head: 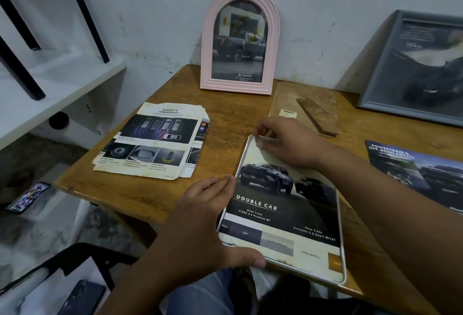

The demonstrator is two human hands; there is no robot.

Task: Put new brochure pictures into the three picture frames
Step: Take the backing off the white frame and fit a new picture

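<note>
While the left hand (208, 214) grips the near-edge white frame (341, 259), the right hand (283, 141) pinches the brochure (280, 217) at its far corner; seat every corner flat before closing the back.

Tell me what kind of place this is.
Probably a home or small-office corner: a worn wooden table against a scuffed white wall, a white shelf beside it, and car brochure pages among picture frames.

Home corner, wooden table (140, 189), scuffed wall (155, 19), shelf (50, 81)
</note>
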